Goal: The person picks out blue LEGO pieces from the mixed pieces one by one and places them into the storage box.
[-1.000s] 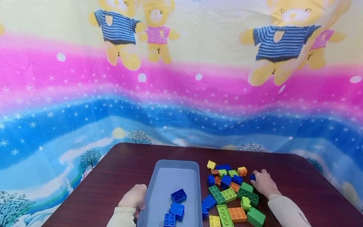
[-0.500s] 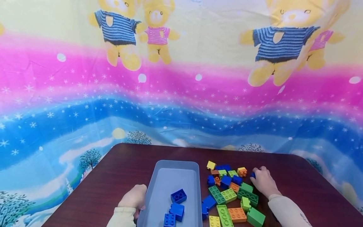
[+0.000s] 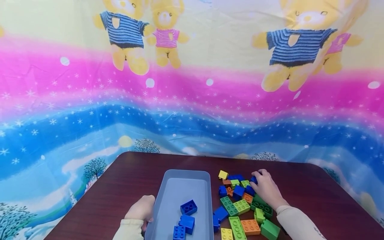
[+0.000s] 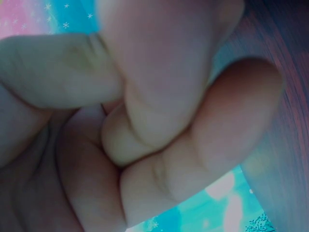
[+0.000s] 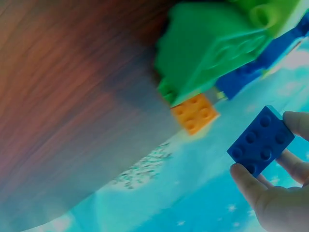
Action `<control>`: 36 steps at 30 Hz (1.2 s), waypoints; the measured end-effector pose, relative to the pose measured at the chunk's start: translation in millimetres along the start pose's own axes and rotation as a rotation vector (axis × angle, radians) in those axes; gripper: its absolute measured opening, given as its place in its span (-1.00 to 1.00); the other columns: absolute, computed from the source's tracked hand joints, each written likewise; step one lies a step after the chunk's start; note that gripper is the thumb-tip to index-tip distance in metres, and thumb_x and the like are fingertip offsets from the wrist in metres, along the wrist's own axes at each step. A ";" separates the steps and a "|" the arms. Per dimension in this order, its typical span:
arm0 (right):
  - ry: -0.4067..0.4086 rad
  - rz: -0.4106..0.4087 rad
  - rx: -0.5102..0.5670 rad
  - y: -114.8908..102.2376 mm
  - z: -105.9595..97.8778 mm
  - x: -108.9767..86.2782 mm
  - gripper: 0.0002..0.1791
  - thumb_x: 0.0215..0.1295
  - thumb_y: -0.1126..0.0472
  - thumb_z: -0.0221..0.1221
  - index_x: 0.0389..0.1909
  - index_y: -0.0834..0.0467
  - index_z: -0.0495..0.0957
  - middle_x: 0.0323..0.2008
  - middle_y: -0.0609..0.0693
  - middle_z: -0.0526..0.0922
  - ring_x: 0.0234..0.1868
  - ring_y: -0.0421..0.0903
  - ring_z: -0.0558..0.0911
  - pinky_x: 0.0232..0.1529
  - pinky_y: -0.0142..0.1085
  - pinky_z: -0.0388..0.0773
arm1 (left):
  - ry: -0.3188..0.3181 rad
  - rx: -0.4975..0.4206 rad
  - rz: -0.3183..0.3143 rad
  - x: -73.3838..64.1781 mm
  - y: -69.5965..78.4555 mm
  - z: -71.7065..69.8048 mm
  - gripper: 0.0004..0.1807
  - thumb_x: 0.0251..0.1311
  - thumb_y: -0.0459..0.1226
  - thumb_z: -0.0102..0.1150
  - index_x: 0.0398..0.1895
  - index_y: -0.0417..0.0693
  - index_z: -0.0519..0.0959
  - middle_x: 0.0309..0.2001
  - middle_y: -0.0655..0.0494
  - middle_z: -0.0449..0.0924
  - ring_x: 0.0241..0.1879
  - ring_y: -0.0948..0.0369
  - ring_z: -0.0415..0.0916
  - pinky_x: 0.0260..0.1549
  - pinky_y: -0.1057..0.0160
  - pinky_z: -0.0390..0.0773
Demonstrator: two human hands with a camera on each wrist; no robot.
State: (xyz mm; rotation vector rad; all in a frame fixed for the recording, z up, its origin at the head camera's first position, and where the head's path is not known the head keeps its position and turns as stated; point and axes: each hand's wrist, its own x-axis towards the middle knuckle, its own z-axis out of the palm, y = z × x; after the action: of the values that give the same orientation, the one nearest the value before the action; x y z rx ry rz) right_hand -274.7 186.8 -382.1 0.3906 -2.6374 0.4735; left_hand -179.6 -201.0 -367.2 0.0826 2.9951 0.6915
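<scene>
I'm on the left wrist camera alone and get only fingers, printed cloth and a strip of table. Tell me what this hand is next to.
Observer: The head view puts the left hand at the left side of a grey-blue tray; whether it touches the wall, I cannot tell.
Operator: Understood. Report what the other side is doing.
Observer: In the right wrist view, the right hand pinches a blue brick between thumb and fingers.
Operator: Good. Now state what lies in that tray.
Observer: Three blue bricks show inside it in the head view; its near end is cut off by the picture's edge.
</scene>
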 end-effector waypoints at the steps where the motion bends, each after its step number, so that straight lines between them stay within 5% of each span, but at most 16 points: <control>1: 0.008 -0.011 0.008 -3.3 0.0 -0.9 -0.67 0.03 0.33 0.23 -0.16 0.38 0.49 -0.11 0.37 0.37 -0.13 0.23 0.42 -0.31 -0.03 0.50 | -0.001 0.000 -0.001 -0.1 0.3 0.1 -0.74 -0.34 -0.68 0.11 -0.71 -0.24 0.31 -0.89 -0.03 0.30 -0.96 0.17 0.36 -0.88 0.30 0.39; 20: -0.038 -0.192 0.103 -83.8 -15.7 -16.9 -0.65 0.03 0.24 0.27 -0.11 0.20 0.53 -0.01 0.21 0.41 -0.08 0.07 0.50 -0.27 -0.18 0.54 | -0.007 0.000 -0.017 1.4 0.6 -0.8 -0.73 -0.34 -0.68 0.10 -0.74 -0.24 0.29 -0.98 0.01 0.27 -0.97 0.15 0.35 -0.88 0.29 0.39; 29: -0.074 -0.297 0.157 -103.2 -19.6 -28.6 -0.64 0.03 0.22 0.26 -0.10 0.18 0.54 -0.03 0.17 0.44 -0.22 -0.05 0.56 -0.38 -0.36 0.54 | -0.016 0.005 -0.022 2.5 1.0 -1.2 -0.73 -0.31 -0.67 0.13 -0.72 -0.25 0.30 -0.92 -0.01 0.30 -0.96 0.15 0.36 -0.87 0.29 0.40; 36: -0.122 -0.415 0.192 -116.5 -17.0 -39.5 -0.66 0.09 0.17 0.22 -0.08 0.16 0.55 -0.02 0.17 0.44 -0.09 0.07 0.51 -0.29 -0.25 0.55 | -0.022 -0.002 -0.023 1.5 1.7 -1.9 -0.73 -0.32 -0.68 0.10 -0.73 -0.24 0.29 -0.97 0.02 0.27 -0.97 0.14 0.35 -0.88 0.29 0.40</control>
State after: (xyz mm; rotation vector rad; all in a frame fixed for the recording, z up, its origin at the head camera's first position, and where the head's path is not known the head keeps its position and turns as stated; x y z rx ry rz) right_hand -194.5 96.0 -354.9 1.0300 -2.5311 0.5781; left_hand -181.2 -200.2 -364.8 0.0544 2.9699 0.6863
